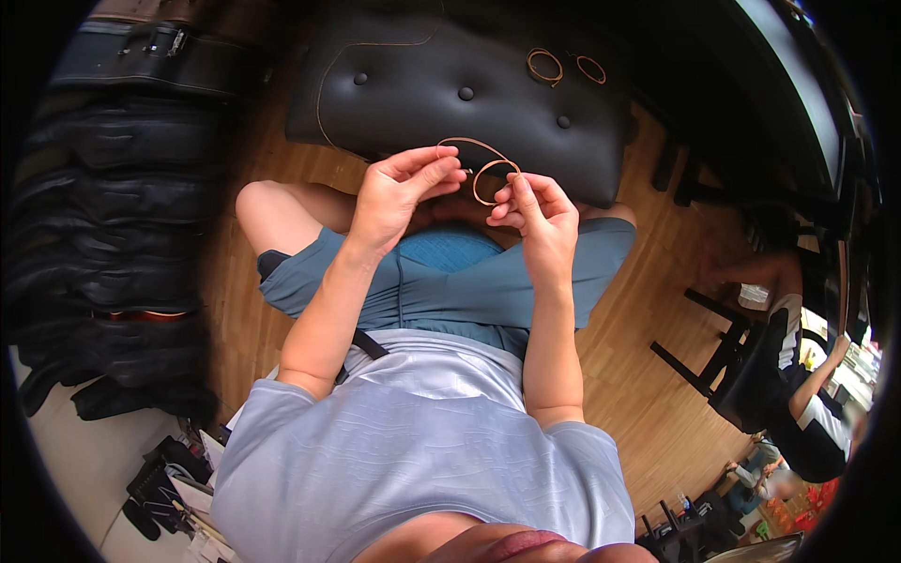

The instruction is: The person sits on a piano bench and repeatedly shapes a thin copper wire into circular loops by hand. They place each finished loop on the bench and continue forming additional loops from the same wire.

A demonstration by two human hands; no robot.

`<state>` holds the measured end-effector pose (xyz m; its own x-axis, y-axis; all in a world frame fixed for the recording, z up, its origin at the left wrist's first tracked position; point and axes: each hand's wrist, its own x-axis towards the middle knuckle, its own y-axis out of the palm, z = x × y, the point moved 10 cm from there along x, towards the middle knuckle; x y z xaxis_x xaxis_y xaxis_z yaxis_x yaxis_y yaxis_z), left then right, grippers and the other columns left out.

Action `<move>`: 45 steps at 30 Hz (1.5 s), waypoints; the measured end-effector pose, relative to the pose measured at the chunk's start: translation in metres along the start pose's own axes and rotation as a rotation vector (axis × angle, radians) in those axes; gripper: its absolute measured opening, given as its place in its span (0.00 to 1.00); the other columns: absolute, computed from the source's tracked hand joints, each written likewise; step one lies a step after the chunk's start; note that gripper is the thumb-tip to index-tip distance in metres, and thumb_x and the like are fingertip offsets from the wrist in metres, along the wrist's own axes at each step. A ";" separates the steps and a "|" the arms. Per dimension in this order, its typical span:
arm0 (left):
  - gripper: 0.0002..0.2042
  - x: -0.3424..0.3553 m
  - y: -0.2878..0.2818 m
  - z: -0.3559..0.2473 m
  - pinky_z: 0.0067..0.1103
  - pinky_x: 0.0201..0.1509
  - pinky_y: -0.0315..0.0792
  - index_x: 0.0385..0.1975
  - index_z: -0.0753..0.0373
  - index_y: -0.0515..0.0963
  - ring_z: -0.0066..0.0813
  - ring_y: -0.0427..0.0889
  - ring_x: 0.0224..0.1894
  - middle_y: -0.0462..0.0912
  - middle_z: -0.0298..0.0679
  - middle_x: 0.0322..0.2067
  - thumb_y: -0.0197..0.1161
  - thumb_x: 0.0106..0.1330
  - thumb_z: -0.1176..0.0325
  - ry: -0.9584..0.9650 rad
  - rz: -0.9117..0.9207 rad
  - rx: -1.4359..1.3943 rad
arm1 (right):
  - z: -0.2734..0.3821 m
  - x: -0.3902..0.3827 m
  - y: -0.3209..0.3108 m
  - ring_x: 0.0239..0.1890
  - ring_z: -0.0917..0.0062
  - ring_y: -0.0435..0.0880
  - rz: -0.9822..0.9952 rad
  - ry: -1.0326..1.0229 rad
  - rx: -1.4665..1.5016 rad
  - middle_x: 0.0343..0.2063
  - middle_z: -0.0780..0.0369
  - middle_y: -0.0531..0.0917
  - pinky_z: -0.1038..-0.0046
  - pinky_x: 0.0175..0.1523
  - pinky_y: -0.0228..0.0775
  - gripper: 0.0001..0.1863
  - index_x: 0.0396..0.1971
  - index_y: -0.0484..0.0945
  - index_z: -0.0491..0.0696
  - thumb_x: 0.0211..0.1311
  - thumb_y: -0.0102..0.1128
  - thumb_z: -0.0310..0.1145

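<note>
In front of me, above my lap, both hands are raised over the near edge of a padded black bench (413,111). My right hand (537,211) pinches a bronze-coloured coiled guitar string (484,178) between thumb and fingers. The string arcs from that coil across to my left hand (408,190), whose thumb and fingertips close on its other part. A small bit shows by the left fingertips, too small to make out. One thin loose strand (322,94) trails over the bench's left side toward my left hand. Two more coiled strings (544,68) lie at the bench's far right.
Black instrument cases (131,188) are stacked along the left. A glossy black piano-like body (788,84) stands at the right, above wooden flooring (619,375). Another person (807,394) sits at the far right near a black stool (704,347).
</note>
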<state>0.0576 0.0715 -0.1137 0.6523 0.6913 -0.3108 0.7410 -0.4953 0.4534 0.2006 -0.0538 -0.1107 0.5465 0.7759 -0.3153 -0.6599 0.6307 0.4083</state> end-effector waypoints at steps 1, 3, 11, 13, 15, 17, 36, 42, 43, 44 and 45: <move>0.12 -0.001 0.004 0.007 0.24 0.52 0.84 0.51 0.69 0.81 0.33 0.88 0.45 0.87 0.44 0.43 0.62 0.71 0.73 -0.070 0.022 -0.032 | 0.000 0.000 0.001 0.28 0.77 0.86 -0.002 -0.007 0.006 0.31 0.58 0.85 0.75 0.37 0.85 0.11 0.44 0.80 0.37 0.72 0.60 0.31; 0.12 -0.003 0.011 0.015 0.23 0.50 0.83 0.52 0.67 0.81 0.31 0.87 0.46 0.87 0.43 0.43 0.62 0.72 0.71 -0.109 0.063 -0.136 | -0.001 0.001 0.003 0.29 0.76 0.86 -0.008 -0.020 0.017 0.31 0.57 0.85 0.75 0.38 0.85 0.11 0.43 0.80 0.37 0.72 0.60 0.31; 0.14 -0.004 0.024 0.034 0.16 0.48 0.74 0.53 0.65 0.78 0.19 0.81 0.43 0.84 0.34 0.37 0.62 0.73 0.64 -0.224 0.146 -0.001 | -0.005 0.003 -0.001 0.30 0.76 0.86 -0.031 -0.048 -0.007 0.32 0.57 0.85 0.75 0.39 0.85 0.10 0.43 0.79 0.37 0.72 0.60 0.30; 0.15 -0.004 0.031 0.031 0.16 0.49 0.74 0.54 0.65 0.77 0.18 0.80 0.43 0.82 0.32 0.37 0.64 0.72 0.67 -0.217 0.225 -0.083 | -0.006 0.003 0.000 0.31 0.76 0.87 -0.033 -0.060 -0.024 0.32 0.57 0.85 0.75 0.39 0.85 0.10 0.44 0.79 0.37 0.72 0.59 0.29; 0.16 -0.007 0.039 0.022 0.17 0.52 0.74 0.56 0.66 0.75 0.18 0.79 0.44 0.80 0.31 0.37 0.65 0.70 0.71 -0.141 0.223 0.023 | -0.005 0.004 0.002 0.31 0.76 0.87 -0.030 -0.074 -0.042 0.32 0.57 0.85 0.75 0.40 0.85 0.09 0.44 0.79 0.37 0.72 0.59 0.28; 0.19 -0.007 0.041 0.017 0.18 0.54 0.75 0.58 0.67 0.74 0.19 0.79 0.45 0.79 0.32 0.39 0.66 0.68 0.75 -0.102 0.215 0.090 | -0.002 0.002 0.003 0.32 0.76 0.87 -0.056 -0.119 -0.092 0.32 0.57 0.85 0.75 0.40 0.85 0.09 0.44 0.79 0.37 0.72 0.59 0.27; 0.13 -0.046 -0.006 0.003 0.19 0.47 0.77 0.49 0.64 0.84 0.18 0.81 0.37 0.82 0.32 0.38 0.69 0.68 0.67 -0.039 0.096 0.687 | 0.017 -0.010 0.011 0.30 0.77 0.86 -0.050 -0.104 0.009 0.33 0.56 0.85 0.74 0.37 0.85 0.10 0.44 0.78 0.37 0.73 0.58 0.30; 0.15 -0.072 0.011 -0.024 0.18 0.43 0.77 0.55 0.64 0.79 0.19 0.80 0.37 0.82 0.33 0.37 0.64 0.72 0.67 0.060 0.013 0.508 | 0.026 -0.039 0.036 0.31 0.77 0.87 0.036 -0.108 -0.007 0.33 0.56 0.86 0.74 0.37 0.85 0.11 0.44 0.79 0.38 0.73 0.59 0.31; 0.17 -0.080 0.015 -0.021 0.19 0.44 0.77 0.58 0.65 0.77 0.19 0.81 0.37 0.83 0.35 0.38 0.63 0.73 0.66 0.056 0.081 0.358 | 0.024 -0.046 0.039 0.31 0.77 0.87 0.052 -0.102 -0.006 0.33 0.56 0.86 0.74 0.37 0.84 0.11 0.44 0.79 0.38 0.73 0.59 0.31; 0.17 -0.087 0.017 -0.022 0.18 0.44 0.77 0.58 0.65 0.77 0.19 0.81 0.37 0.83 0.35 0.38 0.63 0.73 0.65 0.078 0.097 0.329 | 0.022 -0.052 0.042 0.31 0.77 0.87 0.068 -0.101 -0.007 0.33 0.56 0.86 0.74 0.37 0.84 0.11 0.44 0.79 0.38 0.73 0.59 0.31; 0.18 -0.095 0.020 -0.024 0.18 0.45 0.77 0.58 0.66 0.76 0.19 0.81 0.37 0.83 0.35 0.38 0.64 0.73 0.65 0.100 0.115 0.301 | 0.020 -0.060 0.045 0.31 0.77 0.87 0.084 -0.101 -0.008 0.33 0.57 0.86 0.74 0.37 0.84 0.11 0.44 0.78 0.38 0.73 0.58 0.31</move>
<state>0.0062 0.0086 -0.0549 0.7261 0.6632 -0.1815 0.6874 -0.6955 0.2091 0.1481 -0.0722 -0.0563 0.5379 0.8208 -0.1923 -0.7096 0.5640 0.4223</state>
